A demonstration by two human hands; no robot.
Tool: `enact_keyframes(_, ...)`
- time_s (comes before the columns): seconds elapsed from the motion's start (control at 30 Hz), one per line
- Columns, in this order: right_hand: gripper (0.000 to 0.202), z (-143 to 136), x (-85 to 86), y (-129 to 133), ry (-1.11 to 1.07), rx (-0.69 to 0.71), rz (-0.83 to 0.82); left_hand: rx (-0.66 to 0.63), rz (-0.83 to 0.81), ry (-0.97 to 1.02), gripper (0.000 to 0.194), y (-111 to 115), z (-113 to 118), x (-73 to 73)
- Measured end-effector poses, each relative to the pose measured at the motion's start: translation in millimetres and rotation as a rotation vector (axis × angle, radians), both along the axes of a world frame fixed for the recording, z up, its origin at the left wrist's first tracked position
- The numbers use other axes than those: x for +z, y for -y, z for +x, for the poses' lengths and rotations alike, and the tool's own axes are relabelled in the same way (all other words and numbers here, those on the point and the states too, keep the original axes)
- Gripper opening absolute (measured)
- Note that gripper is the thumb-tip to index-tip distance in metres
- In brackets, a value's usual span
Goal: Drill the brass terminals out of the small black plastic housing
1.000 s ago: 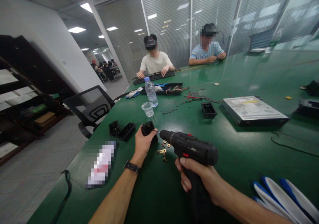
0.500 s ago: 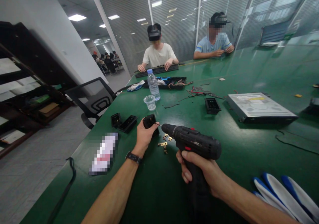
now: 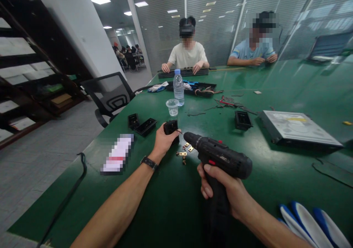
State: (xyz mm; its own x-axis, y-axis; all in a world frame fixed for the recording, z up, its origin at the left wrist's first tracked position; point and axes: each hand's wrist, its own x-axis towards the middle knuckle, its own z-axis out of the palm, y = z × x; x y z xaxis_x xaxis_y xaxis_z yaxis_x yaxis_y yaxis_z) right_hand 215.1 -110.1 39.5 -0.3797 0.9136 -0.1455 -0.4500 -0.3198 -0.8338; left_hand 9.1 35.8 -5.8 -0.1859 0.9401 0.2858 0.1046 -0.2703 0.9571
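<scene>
My left hand (image 3: 163, 140) is closed around a small black plastic housing (image 3: 171, 127), held up off the table a little left of the drill's tip. In my right hand (image 3: 220, 181) is the grip of a black cordless drill (image 3: 220, 155), which points left. Its thin bit (image 3: 179, 131) reaches the housing near my left thumb; whether it touches a screw is too small to tell. Several brass pieces (image 3: 182, 154) and small screws lie on the green table just below the housing. Two more black housings (image 3: 146, 126) rest to the left of my left hand.
A plastic cup (image 3: 172, 107) and water bottle (image 3: 178, 89) stand beyond my left hand. Another housing (image 3: 243, 120) and a metal drive (image 3: 300, 128) lie right. Gloves (image 3: 311, 222) are near right, a pixelated item (image 3: 118, 154) left. Two people (image 3: 187, 55) sit across the table.
The camera view has shifted, so the far people and table items appear further right. Both hands keep their hold on the housing and the drill.
</scene>
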Motion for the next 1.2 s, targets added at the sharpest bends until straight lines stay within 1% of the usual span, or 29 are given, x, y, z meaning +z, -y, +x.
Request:
enact_keyframes(0.4,0.021,-0.6,0.5,0.6,0.008,0.0,0.013,-0.006,0.0,-0.027,0.037,1.5,0.4,2.1)
enact_keyframes(0.7,0.022,0.3,-3.2,-0.7,-0.01,0.004,0.003,0.012,-0.018,0.029,0.037,3.5,2.8,6.3)
enact_keyframes(1.0,0.02,0.9,-2.1,-1.2,-0.009,0.02,0.005,-0.002,-0.009,0.013,0.041,-0.3,0.6,1.2)
enact_keyframes(1.2,0.019,0.5,1.5,1.0,-0.001,0.01,0.003,0.006,0.001,0.02,0.038,1.2,2.5,3.3)
